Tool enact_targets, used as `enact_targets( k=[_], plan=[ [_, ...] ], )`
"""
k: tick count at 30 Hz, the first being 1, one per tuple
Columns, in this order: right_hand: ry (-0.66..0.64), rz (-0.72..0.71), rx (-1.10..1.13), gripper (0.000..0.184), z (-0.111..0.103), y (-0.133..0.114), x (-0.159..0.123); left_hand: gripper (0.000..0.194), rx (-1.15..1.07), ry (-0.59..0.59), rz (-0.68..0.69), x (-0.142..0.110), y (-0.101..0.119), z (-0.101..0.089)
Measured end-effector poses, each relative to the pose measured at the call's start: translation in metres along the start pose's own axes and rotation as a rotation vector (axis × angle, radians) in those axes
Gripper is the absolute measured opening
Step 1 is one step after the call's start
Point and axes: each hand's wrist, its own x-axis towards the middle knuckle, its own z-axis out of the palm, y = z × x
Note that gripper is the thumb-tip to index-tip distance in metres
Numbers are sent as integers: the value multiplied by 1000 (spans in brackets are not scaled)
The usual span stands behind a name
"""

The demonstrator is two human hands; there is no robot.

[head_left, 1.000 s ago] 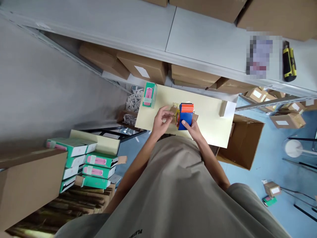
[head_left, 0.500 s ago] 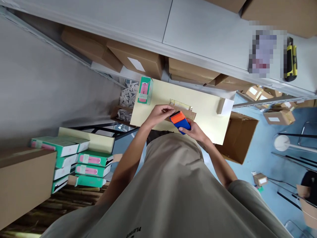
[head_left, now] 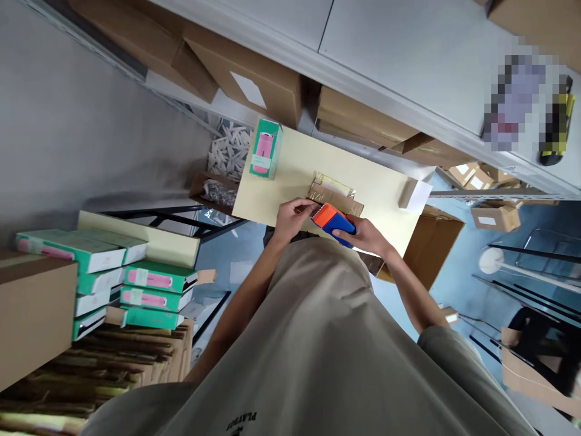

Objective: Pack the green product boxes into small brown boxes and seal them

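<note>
My right hand (head_left: 367,235) is wrapped round the blue body of a blue-and-orange tape dispenser (head_left: 336,224), its orange end tilted up to the left. At that orange end, by its dark edge, the thumb and fingers of my left hand (head_left: 291,219) are pinched together. Whatever is between those fingertips is too small to make out. Just beyond the dispenser, a flat cardboard piece with shiny tape (head_left: 333,186) lies on the pale yellow table (head_left: 295,151). A green box with a pink picture (head_left: 264,148) stands at the table's left end.
A white box (head_left: 414,194) sits at the table's right end, with an open carton (head_left: 433,248) beside it. Stacked green boxes (head_left: 149,297) are at the left. A grey shelf (head_left: 408,91) with cartons below overhangs the far side; a yellow-black tool (head_left: 558,127) lies on it.
The camera view has shifted and turned slightly. My left hand stays pinched at the dispenser's orange end, and my right hand keeps its hold on the tape dispenser.
</note>
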Motion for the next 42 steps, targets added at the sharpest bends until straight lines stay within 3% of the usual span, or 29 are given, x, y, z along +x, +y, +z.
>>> enact_targets(
  k=[4,9,12,16,22,29,33,36,39,42],
  plan=[
    [-143,76,36,60,-24,-10,-10,40,-29,116,-74,-6,-8,0],
    [-210,176,-15,59,-46,-18,-6,41,-33,276,-89,17,-21,-28],
    [-205,204,-77,59,-47,-17,12,43,-42,275,-91,34,-36,-35],
    [-229,265,-68,58,-42,-16,36,48,-49,271,-116,50,-61,-31],
    [-244,310,-49,57,-41,-15,52,47,-17,294,-81,64,-91,-30],
    [-249,322,-58,59,-40,-13,61,50,-72,213,-208,74,-117,-11],
    [-255,325,-44,60,-39,-10,63,60,74,214,-152,70,-116,-11],
    [-261,305,-51,60,-40,-7,63,77,168,236,14,68,-102,-9],
    [-246,261,-75,62,-40,-3,62,68,185,93,211,71,-84,4],
    [-253,247,-82,65,-40,0,64,64,192,-41,252,76,-72,18]
  ],
)
